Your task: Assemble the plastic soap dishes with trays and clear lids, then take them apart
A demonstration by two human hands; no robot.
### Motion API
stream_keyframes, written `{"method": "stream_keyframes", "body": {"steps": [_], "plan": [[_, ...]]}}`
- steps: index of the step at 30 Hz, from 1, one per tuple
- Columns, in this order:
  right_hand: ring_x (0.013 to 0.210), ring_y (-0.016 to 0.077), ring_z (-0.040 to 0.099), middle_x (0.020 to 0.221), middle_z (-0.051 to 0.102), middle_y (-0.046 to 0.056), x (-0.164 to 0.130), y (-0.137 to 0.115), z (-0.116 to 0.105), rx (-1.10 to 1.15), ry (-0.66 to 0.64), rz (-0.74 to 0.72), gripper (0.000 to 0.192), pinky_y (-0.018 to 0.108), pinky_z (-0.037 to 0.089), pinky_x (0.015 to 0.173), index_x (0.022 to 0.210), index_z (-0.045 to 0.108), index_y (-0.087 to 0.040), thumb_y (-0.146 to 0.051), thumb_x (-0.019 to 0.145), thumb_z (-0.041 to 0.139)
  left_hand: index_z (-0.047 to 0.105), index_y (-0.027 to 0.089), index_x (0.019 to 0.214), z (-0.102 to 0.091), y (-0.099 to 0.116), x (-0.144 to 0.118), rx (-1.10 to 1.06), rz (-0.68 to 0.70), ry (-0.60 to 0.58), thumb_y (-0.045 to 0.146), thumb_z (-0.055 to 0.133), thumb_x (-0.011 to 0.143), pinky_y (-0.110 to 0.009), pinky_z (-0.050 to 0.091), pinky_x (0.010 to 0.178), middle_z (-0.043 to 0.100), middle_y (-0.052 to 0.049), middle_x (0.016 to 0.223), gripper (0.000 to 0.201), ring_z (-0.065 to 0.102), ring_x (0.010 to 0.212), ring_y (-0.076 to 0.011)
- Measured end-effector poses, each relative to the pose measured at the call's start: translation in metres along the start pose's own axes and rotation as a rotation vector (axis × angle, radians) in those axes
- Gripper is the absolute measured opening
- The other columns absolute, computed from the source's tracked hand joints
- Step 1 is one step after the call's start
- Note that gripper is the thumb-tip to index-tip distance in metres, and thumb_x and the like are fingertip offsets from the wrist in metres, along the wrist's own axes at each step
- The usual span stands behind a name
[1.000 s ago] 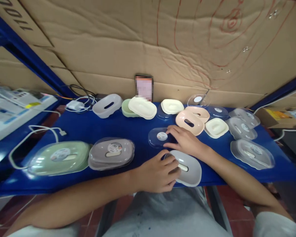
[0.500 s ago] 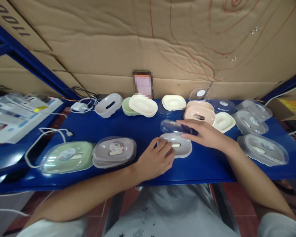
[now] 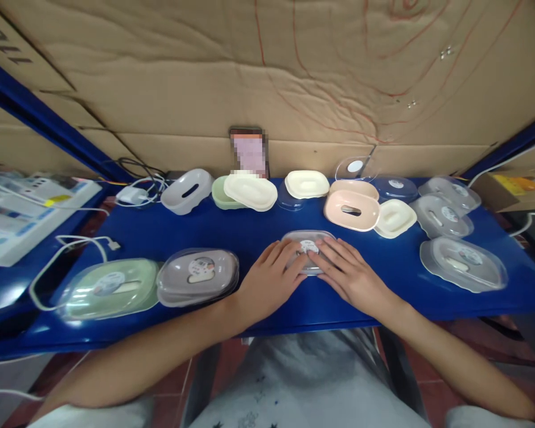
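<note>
On the blue worktop (image 3: 232,229), a green box (image 3: 109,287) and a grey box (image 3: 198,276) lie at the left. The left hand (image 3: 267,279) and right hand (image 3: 350,276) rest flat, fingers spread, grasping nothing, on the clear lid (image 3: 307,245) of a box at centre. A pink tray (image 3: 351,210) sits behind, more lidded boxes (image 3: 463,263) at right.
</note>
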State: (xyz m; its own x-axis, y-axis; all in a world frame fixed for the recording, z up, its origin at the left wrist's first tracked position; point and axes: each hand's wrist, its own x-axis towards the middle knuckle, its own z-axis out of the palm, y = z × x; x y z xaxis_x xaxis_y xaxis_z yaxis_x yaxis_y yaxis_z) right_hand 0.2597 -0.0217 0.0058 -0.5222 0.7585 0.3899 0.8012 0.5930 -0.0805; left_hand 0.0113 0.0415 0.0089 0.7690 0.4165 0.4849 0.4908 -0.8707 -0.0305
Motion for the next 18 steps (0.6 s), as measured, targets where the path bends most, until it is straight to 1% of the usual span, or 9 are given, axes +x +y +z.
{"method": "stream_keyframes", "body": {"steps": [2, 5, 7, 8, 10, 12, 14, 16, 18], "plan": [[0.159, 0.0308, 0.043, 0.167, 0.051, 0.011, 0.001, 0.001, 0.0, 0.006, 0.005, -0.002, 0.076, 0.057, 0.046, 0.127, 0.176, 0.019, -0.03, -0.023, 0.111, 0.058, 0.065, 0.013, 0.134, -0.009, -0.002, 0.003, 0.008, 0.014, -0.034, 0.03, 0.064, 0.106, -0.05, 0.06, 0.106, 0.07, -0.02, 0.134, 0.032, 0.07, 0.125, -0.0342], [0.159, 0.0301, 0.044, 0.167, 0.052, 0.01, 0.001, 0.004, 0.0, 0.017, 0.006, 0.005, 0.073, 0.057, 0.047, 0.126, 0.175, 0.021, -0.03, -0.024, 0.111, 0.057, 0.059, 0.017, 0.146, -0.04, -0.018, -0.007, 0.025, 0.068, -0.108, 0.036, 0.065, 0.107, -0.058, 0.052, 0.117, 0.063, -0.019, 0.151, 0.045, 0.064, 0.137, -0.0363], [0.159, 0.0302, 0.044, 0.167, 0.052, 0.01, 0.0, 0.005, 0.001, 0.025, 0.004, 0.01, 0.072, 0.057, 0.046, 0.126, 0.175, 0.022, -0.03, -0.024, 0.112, 0.056, 0.058, 0.022, 0.15, -0.067, -0.036, -0.027, 0.033, 0.069, -0.12, 0.039, 0.063, 0.108, -0.059, 0.046, 0.124, 0.059, -0.016, 0.158, 0.045, 0.061, 0.143, -0.0351], [0.159, 0.0304, 0.043, 0.167, 0.052, 0.01, 0.0, 0.005, 0.002, 0.03, 0.002, 0.008, 0.072, 0.058, 0.046, 0.126, 0.175, 0.023, -0.03, -0.023, 0.112, 0.056, 0.057, 0.023, 0.151, -0.079, -0.047, -0.04, 0.051, 0.028, -0.118, 0.041, 0.062, 0.108, -0.059, 0.043, 0.126, 0.058, -0.016, 0.159, 0.046, 0.059, 0.146, -0.0352], [0.16, 0.0308, 0.042, 0.168, 0.051, 0.01, 0.001, 0.005, 0.003, 0.043, 0.0, 0.002, 0.071, 0.058, 0.045, 0.126, 0.175, 0.023, -0.03, -0.023, 0.111, 0.056, 0.052, 0.023, 0.156, -0.095, -0.067, -0.069, 0.072, -0.074, -0.16, 0.049, 0.059, 0.109, -0.064, 0.04, 0.127, 0.053, -0.017, 0.164, 0.055, 0.052, 0.152, -0.0392], [0.16, 0.0313, 0.042, 0.168, 0.051, 0.01, 0.002, 0.006, 0.004, 0.053, -0.003, -0.002, 0.071, 0.059, 0.044, 0.126, 0.175, 0.023, -0.031, -0.024, 0.112, 0.055, 0.05, 0.022, 0.159, -0.099, -0.081, -0.095, 0.1, -0.142, -0.201, 0.058, 0.056, 0.107, -0.07, 0.04, 0.124, 0.05, -0.019, 0.166, 0.063, 0.05, 0.153, -0.0448], [0.16, 0.0316, 0.042, 0.169, 0.05, 0.01, 0.003, 0.006, 0.004, 0.059, -0.008, -0.004, 0.072, 0.059, 0.044, 0.126, 0.175, 0.023, -0.031, -0.023, 0.111, 0.055, 0.05, 0.021, 0.159, -0.094, -0.087, -0.113, 0.124, -0.198, -0.22, 0.062, 0.055, 0.106, -0.07, 0.045, 0.119, 0.052, -0.021, 0.165, 0.067, 0.054, 0.149, -0.047], [0.16, 0.0315, 0.042, 0.169, 0.05, 0.01, 0.004, 0.006, 0.004, 0.063, -0.014, -0.005, 0.073, 0.059, 0.044, 0.126, 0.175, 0.022, -0.03, -0.022, 0.111, 0.055, 0.052, 0.02, 0.157, -0.085, -0.085, -0.122, 0.164, -0.245, -0.199, 0.06, 0.056, 0.106, -0.067, 0.051, 0.113, 0.056, -0.022, 0.16, 0.064, 0.059, 0.143, -0.0464], [0.16, 0.0315, 0.042, 0.169, 0.05, 0.01, 0.003, 0.006, 0.004, 0.067, -0.019, -0.002, 0.073, 0.058, 0.045, 0.126, 0.175, 0.022, -0.03, -0.022, 0.111, 0.055, 0.054, 0.02, 0.155, -0.077, -0.079, -0.124, 0.224, -0.285, -0.149, 0.056, 0.059, 0.106, -0.063, 0.054, 0.109, 0.061, -0.022, 0.155, 0.061, 0.063, 0.139, -0.0455]]}}
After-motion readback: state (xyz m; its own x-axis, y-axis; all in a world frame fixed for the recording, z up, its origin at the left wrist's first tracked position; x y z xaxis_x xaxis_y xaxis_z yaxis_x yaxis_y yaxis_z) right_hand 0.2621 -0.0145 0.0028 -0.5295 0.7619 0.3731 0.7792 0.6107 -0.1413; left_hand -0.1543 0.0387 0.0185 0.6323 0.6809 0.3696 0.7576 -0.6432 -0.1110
